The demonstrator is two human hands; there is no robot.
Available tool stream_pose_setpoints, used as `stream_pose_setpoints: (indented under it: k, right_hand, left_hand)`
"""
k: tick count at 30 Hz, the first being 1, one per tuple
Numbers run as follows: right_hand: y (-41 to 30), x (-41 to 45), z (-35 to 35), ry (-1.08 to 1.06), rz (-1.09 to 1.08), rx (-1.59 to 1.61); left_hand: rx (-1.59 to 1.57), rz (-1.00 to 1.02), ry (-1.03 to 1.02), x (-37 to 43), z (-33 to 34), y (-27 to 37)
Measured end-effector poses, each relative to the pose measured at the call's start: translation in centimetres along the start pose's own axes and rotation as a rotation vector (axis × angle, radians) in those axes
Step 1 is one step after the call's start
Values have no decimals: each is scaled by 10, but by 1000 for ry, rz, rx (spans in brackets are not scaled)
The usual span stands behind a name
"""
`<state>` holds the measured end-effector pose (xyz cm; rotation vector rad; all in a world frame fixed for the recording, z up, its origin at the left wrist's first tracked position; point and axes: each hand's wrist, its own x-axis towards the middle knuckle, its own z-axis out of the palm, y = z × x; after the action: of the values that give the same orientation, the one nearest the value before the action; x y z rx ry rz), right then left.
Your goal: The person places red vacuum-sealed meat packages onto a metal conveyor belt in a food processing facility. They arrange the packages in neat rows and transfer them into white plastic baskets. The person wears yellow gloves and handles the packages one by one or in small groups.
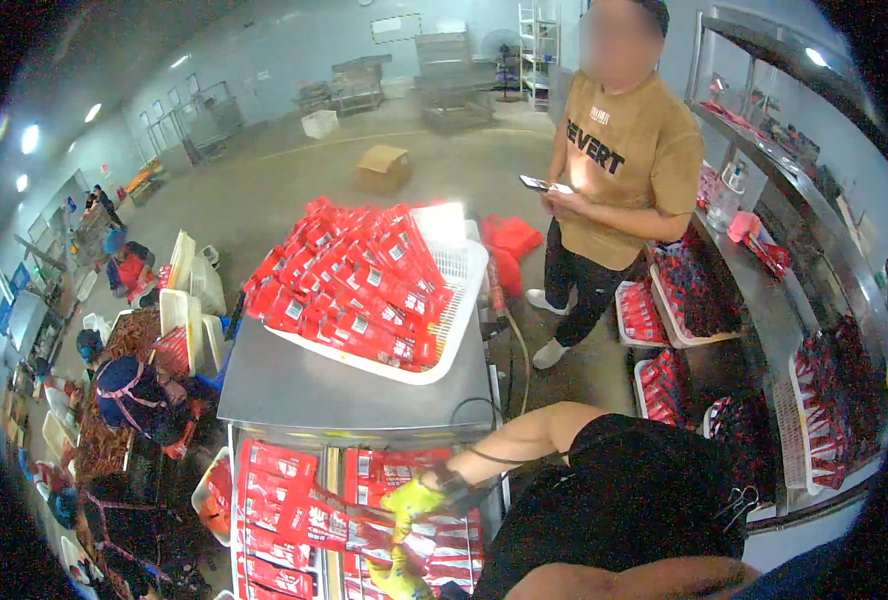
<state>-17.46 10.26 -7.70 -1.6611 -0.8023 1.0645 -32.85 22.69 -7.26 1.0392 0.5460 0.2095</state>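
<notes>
My right hand [412,501], in a yellow patterned glove, reaches from the right over a metal machine bed. Its fingers are closed on the end of a red printed pouch [328,525], which lies across the metal bar [331,472]. My left hand [397,576], also gloved, is just below it at the bottom edge, close to the pouches; its grip is partly hidden. Rows of red pouches [275,499] line the left side of the bed. More pouches [444,551] with striped clear parts lie on the right side, under and beside my hands.
A white plastic basket [465,289] heaped with red pouches [361,277] stands on the steel top [301,394]. A person [624,165] holding a phone stands beyond it. Pouch-filled baskets [639,311] and a steel shelf [774,247] are at right. Workers [133,390] sit at left.
</notes>
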Motion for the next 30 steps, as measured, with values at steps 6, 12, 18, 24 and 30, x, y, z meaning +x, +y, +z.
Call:
stream_pose_setpoints:
  k: [6, 12, 18, 24, 30]
  right_hand:
    - [1, 73, 3, -117, -159, -104]
    - [39, 132, -13, -197, -389, -507]
    - [28, 211, 5, -228, -710, -944]
    - [38, 260, 46, -197, 1, -211]
    - [51, 297, 92, -220, -390, -328]
  left_hand:
    - [33, 4, 73, 27, -35, 18]
    - [345, -25, 72, 55, -62, 43]
    - [685, 256, 605, 69, -164, -4]
    - [1609, 147, 654, 74, -246, -15]
    - [1610, 165, 625, 75, -237, -1]
